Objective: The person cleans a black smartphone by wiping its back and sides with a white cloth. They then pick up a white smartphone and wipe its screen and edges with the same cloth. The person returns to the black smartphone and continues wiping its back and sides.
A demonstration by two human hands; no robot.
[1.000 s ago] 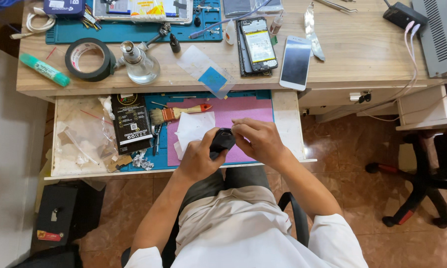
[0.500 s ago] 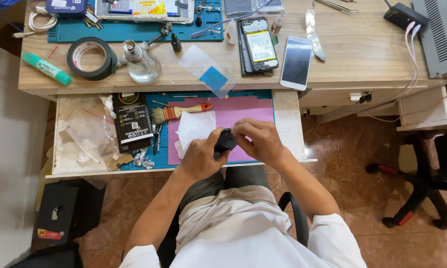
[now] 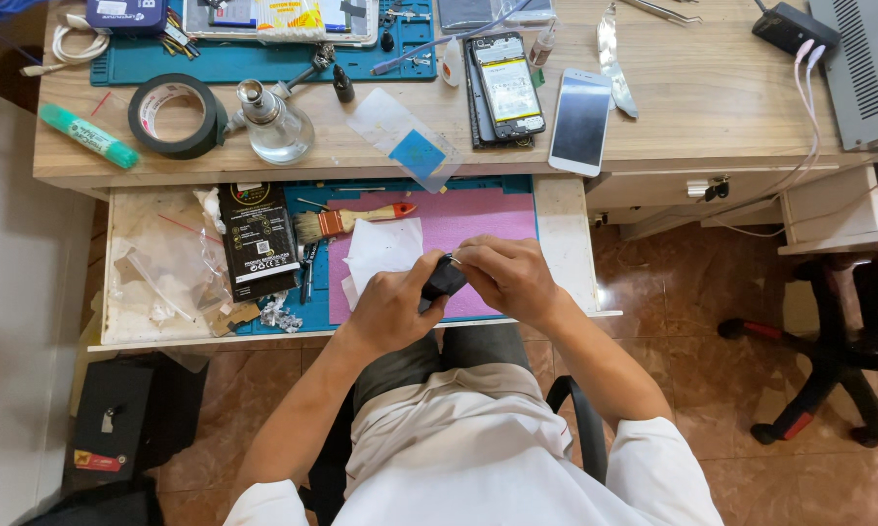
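Both hands pinching a small black device [image 3: 444, 280] between them, left hand [image 3: 392, 310] beneath, right hand [image 3: 505, 278] beside, above pink mat [image 3: 478, 219]

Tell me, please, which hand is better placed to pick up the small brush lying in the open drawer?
Probably the left hand: the brush lies on its side, up-left of both hands. The right hand would have to cross over.
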